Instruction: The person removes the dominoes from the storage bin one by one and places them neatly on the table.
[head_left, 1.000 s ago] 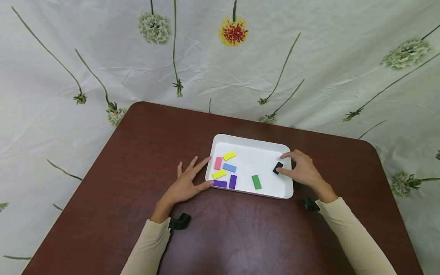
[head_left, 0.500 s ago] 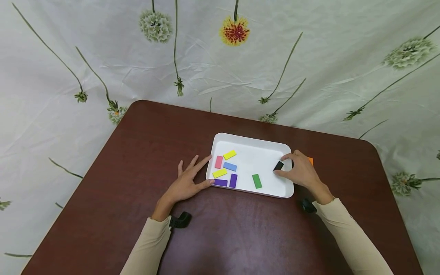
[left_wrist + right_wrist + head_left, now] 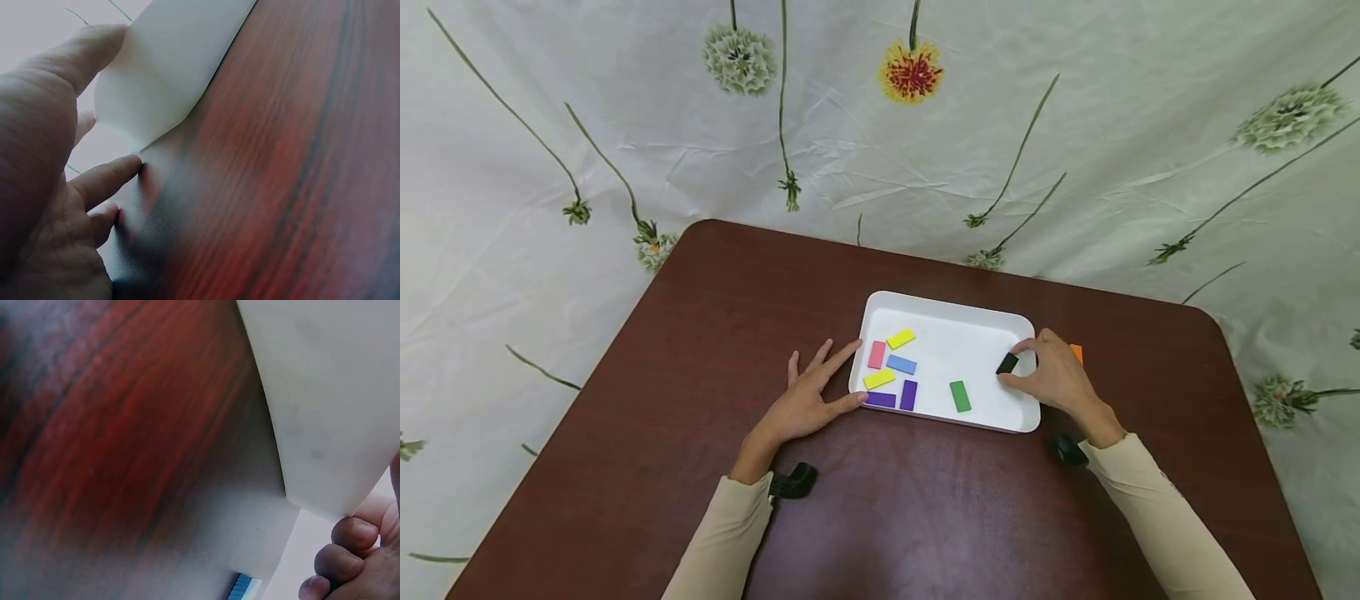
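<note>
In the head view a white tray [image 3: 955, 321] lies on the brown table. My right hand [image 3: 1056, 372] reaches over its right end, pinching a small black block [image 3: 1007, 363] between thumb and index finger. My left hand [image 3: 802, 406] rests at the tray's left end, fingers spread, with thumb and index finger touching the rim. Near that hand lie a pink block [image 3: 876, 354], a blue block [image 3: 902, 364], yellow blocks [image 3: 901, 337] and purple blocks [image 3: 908, 395]. A green block [image 3: 960, 396] lies alone nearer the middle. The black block is hidden in the right wrist view.
An orange piece [image 3: 1077, 352], partly hidden, shows on the table just beyond my right hand. The right wrist view catches a blue ribbed object [image 3: 242, 587] at its lower edge. A flower-printed cloth [image 3: 850, 125] hangs behind the table [image 3: 760, 275].
My right thumb has drawn back from over the black block to its near edge, and the block has shifted slightly. More of the orange piece shows. My left hand holds its place.
</note>
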